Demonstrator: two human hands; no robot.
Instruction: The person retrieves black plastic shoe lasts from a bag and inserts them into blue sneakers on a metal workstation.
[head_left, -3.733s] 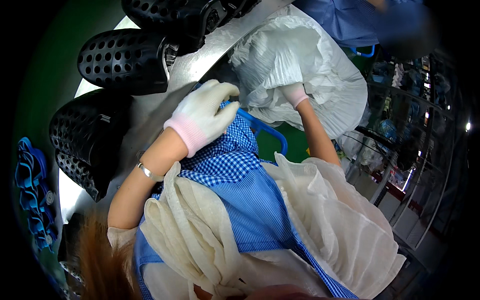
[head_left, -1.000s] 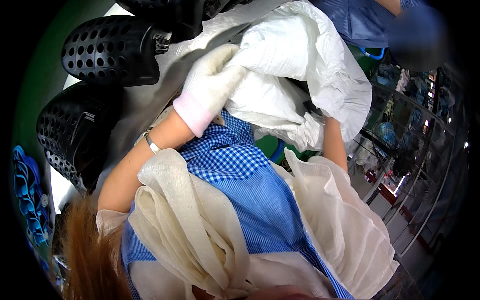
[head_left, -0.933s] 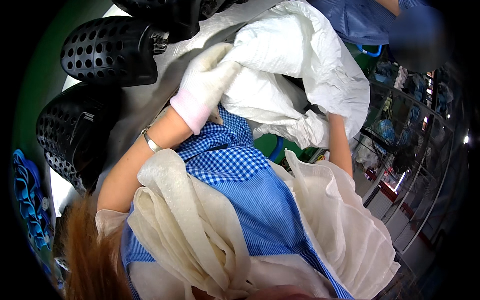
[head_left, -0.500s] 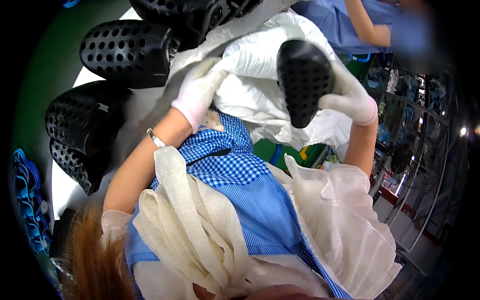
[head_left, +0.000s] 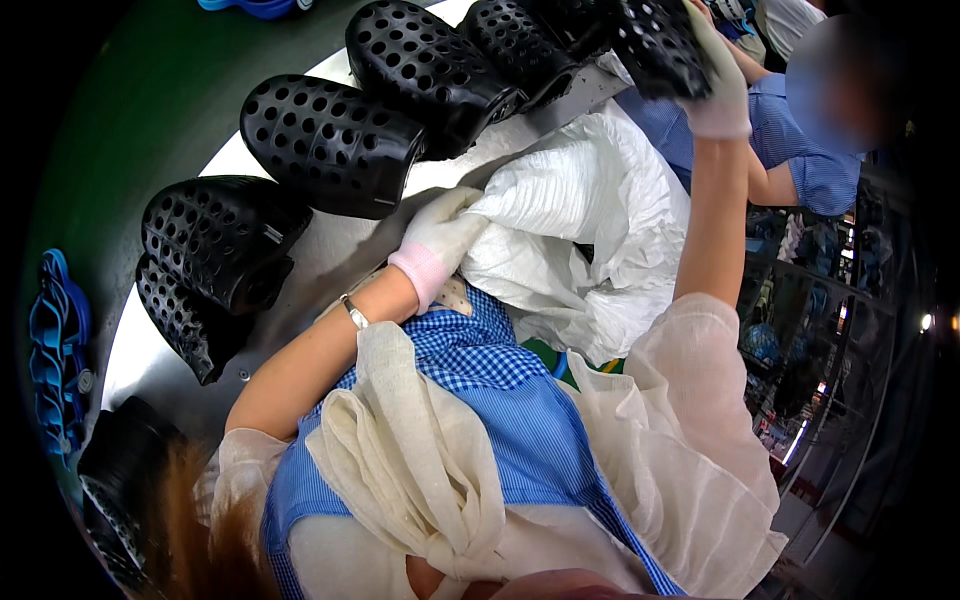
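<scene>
My left hand, in a white glove with a pink cuff, is closed on the gathered edge of a white crinkled sack. The sack hangs open at the table's edge, in front of my blue checked apron. My right hand, gloved alike, is raised at the upper right with the arm stretched out. It grips a black clog full of round holes, slightly blurred; most of the fingers are hidden behind it.
Several more black perforated clogs lie along the round metal table, toes outward. Blue plastic straps or footwear show at the far left. Across the table sits another person in blue. Racks stand at the right.
My right hand has gone from beside the sack up and away, with a black clog in it. My left hand keeps hold of the sack. The view has shifted, showing more clogs.
</scene>
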